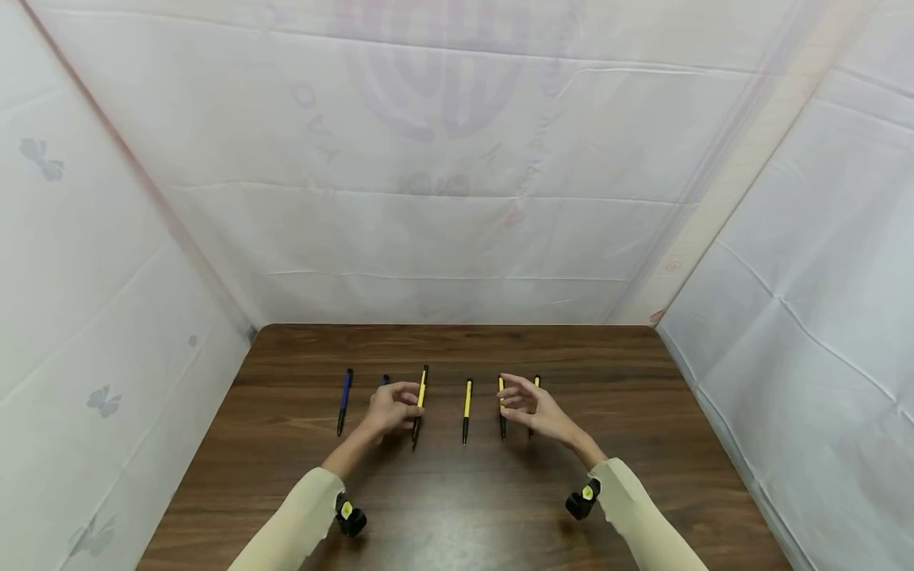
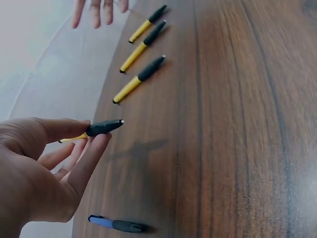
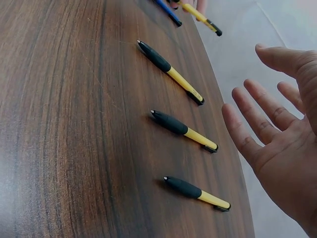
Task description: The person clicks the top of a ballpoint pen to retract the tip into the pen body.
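Observation:
Several pens lie in a row on the dark wooden table (image 1: 457, 507). My left hand (image 1: 411, 403) pinches a yellow-and-black pen (image 1: 420, 406) between thumb and fingers; the left wrist view shows that pen (image 2: 101, 127) with its black tip sticking out past the fingertips. A blue pen (image 1: 345, 400) lies to the hand's left, and a second blue pen (image 1: 385, 380) is mostly hidden behind it. My right hand (image 1: 510, 396) hovers open, fingers spread, over two yellow pens (image 1: 501, 408) (image 1: 535, 382). Another yellow pen (image 1: 467, 408) lies between the hands.
White cloth walls (image 1: 457, 198) close in the table at the back and on both sides. The right wrist view shows three yellow pens (image 3: 183, 130) lying parallel beside my open palm (image 3: 277, 163). A blue pen (image 2: 119, 225) lies below my left hand.

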